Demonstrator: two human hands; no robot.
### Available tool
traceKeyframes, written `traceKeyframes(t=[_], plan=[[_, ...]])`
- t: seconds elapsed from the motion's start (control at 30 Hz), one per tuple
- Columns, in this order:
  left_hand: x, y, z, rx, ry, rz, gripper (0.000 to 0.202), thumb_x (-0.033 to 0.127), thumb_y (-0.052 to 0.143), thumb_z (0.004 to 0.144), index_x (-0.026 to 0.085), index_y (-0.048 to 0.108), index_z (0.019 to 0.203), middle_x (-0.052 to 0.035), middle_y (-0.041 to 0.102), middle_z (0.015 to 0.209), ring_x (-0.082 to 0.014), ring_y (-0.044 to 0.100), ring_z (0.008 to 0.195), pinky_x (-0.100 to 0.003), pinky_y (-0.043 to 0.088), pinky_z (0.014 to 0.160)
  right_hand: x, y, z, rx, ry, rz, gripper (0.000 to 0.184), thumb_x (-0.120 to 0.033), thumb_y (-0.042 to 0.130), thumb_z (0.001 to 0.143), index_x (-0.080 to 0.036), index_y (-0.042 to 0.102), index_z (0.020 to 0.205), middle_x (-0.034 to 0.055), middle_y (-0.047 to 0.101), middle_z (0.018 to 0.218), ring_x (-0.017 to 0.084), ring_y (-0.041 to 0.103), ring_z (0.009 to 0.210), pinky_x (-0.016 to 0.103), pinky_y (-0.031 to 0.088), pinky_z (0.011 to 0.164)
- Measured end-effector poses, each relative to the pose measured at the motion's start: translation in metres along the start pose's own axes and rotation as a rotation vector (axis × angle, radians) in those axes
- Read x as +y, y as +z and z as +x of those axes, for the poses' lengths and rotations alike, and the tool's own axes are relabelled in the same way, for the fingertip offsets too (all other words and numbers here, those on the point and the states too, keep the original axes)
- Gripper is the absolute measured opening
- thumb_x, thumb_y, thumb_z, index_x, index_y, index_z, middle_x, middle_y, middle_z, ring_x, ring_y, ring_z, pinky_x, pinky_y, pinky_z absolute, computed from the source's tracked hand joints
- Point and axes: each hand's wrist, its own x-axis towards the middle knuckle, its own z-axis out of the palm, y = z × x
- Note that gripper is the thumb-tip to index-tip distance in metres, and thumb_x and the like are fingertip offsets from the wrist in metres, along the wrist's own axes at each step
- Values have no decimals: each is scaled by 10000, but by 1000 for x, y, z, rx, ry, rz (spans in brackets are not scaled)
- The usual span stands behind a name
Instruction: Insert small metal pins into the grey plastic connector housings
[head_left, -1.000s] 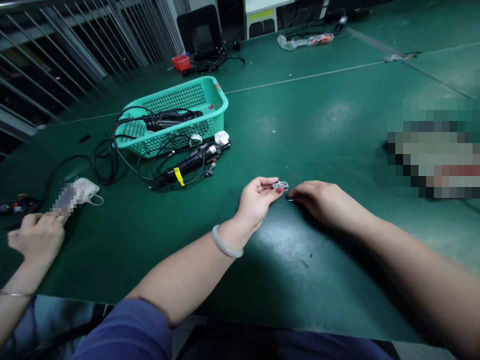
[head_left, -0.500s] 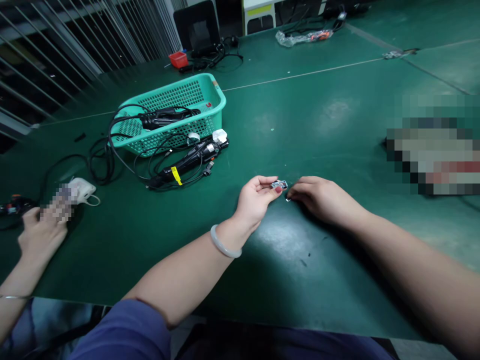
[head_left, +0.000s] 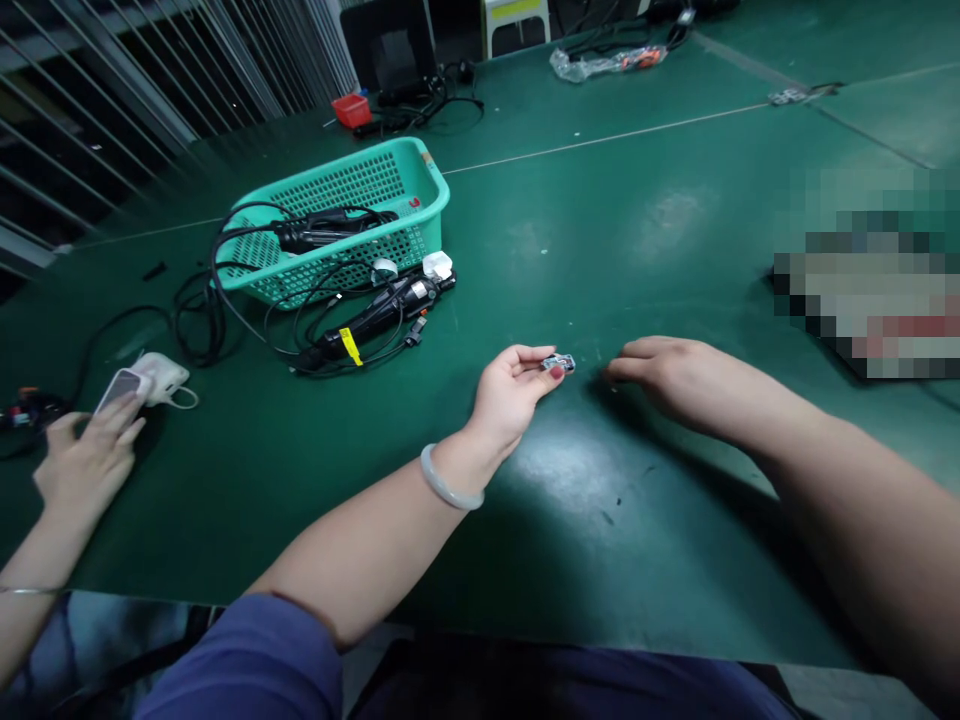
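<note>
Between the thumb and fingers of my left hand (head_left: 514,385) is a small flat piece with metallic and dark details, like a tiny circuit board (head_left: 559,363). It is held just above the green table (head_left: 495,560). My right hand (head_left: 671,375) is to its right, low over the table, with its fingers bent and pressed together. A tiny pale speck shows under those fingertips; whether they grip it is hidden. A gap separates the right fingertips from the board.
A turquoise basket (head_left: 439,200) holds a black corded device (head_left: 322,232). Another black device (head_left: 375,318) with cables lies before it. At left, another person's hand (head_left: 86,460) touches a phone (head_left: 124,385) beside a white object (head_left: 166,378). A pixelated object (head_left: 847,300) sits at right.
My right hand has moved to the right, away from the small board. My left hand keeps its grip in nearly the same place. The view has shifted slightly.
</note>
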Motion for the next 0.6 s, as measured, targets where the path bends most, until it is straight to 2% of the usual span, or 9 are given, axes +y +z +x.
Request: traceKeyframes(t=[0.13,0.23,0.3,0.37,0.47,0.6], plan=[[-2,-1,1,-2,15,-4,219,50,724,630,127,621,807,-16,690,773,-110,651,772,-365,444,948,-7,3,5,-67,-84,-29,358,-49,390,807,-212,696,892,71,647,850,192,618,779,303,482,725],[-3,-1,2,-9,24,-10,228,39,724,623,129,621,806,-10,689,775,-106,648,776,-365,439,954,-12,7,8,19,-113,58,408,-62,374,830,-237,694,1014,67,682,973,196,636,894,323,489,822],[-4,-1,2,-7,27,-15,226,32,722,622,128,619,800,-7,687,775,-99,645,771,-354,444,947,-10,9,8,99,-62,109,407,-85,372,851,-243,686,1057,58,696,1006,193,644,918,323,494,832],[-3,-1,2,-1,25,-13,223,29,721,621,125,618,794,-7,685,776,-96,646,768,-345,453,935,-6,10,6,145,28,109,318,-149,416,869,-217,701,994,67,709,957,203,656,866,325,508,778],[-3,-1,2,-1,23,-6,224,31,722,621,126,615,794,-8,686,786,-97,652,773,-337,460,925,-1,13,4,132,98,94,188,-248,524,851,-194,703,872,64,703,859,202,654,775,314,508,708],[-2,-1,2,-14,27,5,232,39,728,620,132,610,797,-5,687,794,-96,656,773,-339,463,928,-2,17,6,86,105,73,189,-241,514,861,-188,689,813,54,686,820,182,645,747,294,499,708]])
